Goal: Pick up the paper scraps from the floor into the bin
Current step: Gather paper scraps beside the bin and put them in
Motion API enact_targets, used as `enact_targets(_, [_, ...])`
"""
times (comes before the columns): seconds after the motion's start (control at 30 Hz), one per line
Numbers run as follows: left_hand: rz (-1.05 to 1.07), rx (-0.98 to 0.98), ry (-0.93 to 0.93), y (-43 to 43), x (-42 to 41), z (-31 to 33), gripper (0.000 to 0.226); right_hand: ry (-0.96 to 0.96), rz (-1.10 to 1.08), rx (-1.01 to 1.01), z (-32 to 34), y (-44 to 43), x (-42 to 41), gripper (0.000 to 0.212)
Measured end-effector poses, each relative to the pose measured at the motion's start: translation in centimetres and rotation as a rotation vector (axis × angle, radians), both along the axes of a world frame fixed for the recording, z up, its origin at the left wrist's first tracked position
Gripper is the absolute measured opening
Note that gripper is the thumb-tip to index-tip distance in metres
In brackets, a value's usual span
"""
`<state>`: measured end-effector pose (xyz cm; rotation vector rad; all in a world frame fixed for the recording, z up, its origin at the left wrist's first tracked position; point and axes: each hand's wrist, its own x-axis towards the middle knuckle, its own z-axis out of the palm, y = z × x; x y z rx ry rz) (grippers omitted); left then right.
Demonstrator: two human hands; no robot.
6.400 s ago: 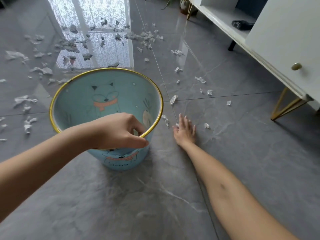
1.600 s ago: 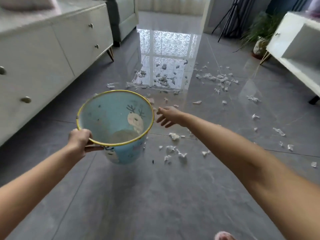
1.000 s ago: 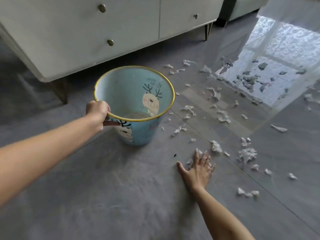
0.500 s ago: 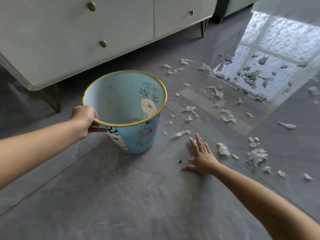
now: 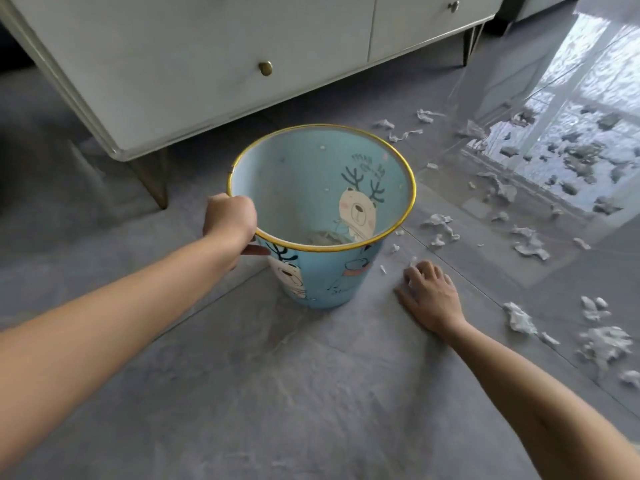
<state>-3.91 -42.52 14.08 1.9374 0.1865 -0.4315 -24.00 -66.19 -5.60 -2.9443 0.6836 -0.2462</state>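
the left hand (image 5: 228, 220) is gripping the near-left edge of a light blue round plastic bin (image 5: 329, 285) with a yellow rim and cartoon reindeer-bear prints. its fingers (image 5: 247, 211) are curling over the rim into the bin while the thumb is pressing against the outer wall just below. the bin is standing upright on the grey glossy tile floor (image 5: 311, 393), in front of a white cabinet (image 5: 207, 64) that is resting on slim gold legs and showing a round brass knob (image 5: 265, 68). something grey is lying at the bottom of the bin, too dim to make out.

the right hand (image 5: 429, 296) is resting palm down on the floor just beside the bin's right side. its fingers (image 5: 420, 271) are bending at the knuckles with the tips on the tile, and a small white paper bit (image 5: 412, 261) is lying right at the fingertips; whether they are pinching it is impossible to tell.

white crumpled paper scraps (image 5: 441, 223) are lying scattered across the floor to the right of the bin, with larger clumps near the right edge of the view (image 5: 606, 342) and more spreading far back into the bright window reflection (image 5: 571, 150) on the tiles.
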Motion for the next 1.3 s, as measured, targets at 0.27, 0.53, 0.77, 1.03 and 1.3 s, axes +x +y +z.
enact_targets(0.27, [-0.015,-0.007,-0.004,0.3,-0.4,0.3,0.031,0.043,-0.110,0.079,0.4,1.1,-0.1,0.035])
enact_targets(0.53, [-0.024,-0.001,-0.025,0.5,-0.4,0.1,0.033,-0.805,-0.523,0.661,10.2,0.7,3.2,0.049])
enact_targets(0.77, [0.001,-0.006,-0.013,0.4,-0.6,0.1,0.032,-1.136,0.017,0.928,25.2,3.0,9.3,0.044])
enact_targets(1.03, [-0.024,0.033,-0.015,0.4,-0.6,0.5,0.036,-0.050,0.199,0.441,24.6,8.6,12.9,0.048])
enact_targets(1.3, [-0.162,0.420,-0.307,0.7,-0.1,1.4,0.069,-0.504,0.160,0.578,23.4,6.0,11.2,0.012])
